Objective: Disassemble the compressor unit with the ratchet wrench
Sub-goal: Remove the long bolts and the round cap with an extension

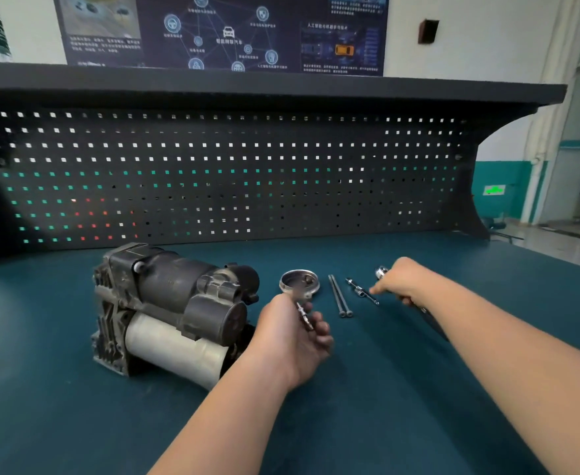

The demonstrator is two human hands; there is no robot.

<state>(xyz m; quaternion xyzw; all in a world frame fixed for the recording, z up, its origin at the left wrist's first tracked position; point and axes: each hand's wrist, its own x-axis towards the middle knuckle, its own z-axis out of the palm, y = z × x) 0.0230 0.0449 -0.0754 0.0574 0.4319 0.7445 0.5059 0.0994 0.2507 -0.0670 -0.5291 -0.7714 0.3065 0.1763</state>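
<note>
Left hand pinched a removed bolt; right hand gripped ratchet. Step: bolt removal from compressor. Next, probably: lay bolt beside the loose bolts.

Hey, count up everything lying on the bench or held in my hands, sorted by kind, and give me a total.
Compressor unit: 1
Round metal cap: 1
Long bolts lying side by side: 2
Small metal fittings: 2, one on the bench, one held in the left hand
Ratchet wrench, held in the right hand: 1
Total: 7
</note>
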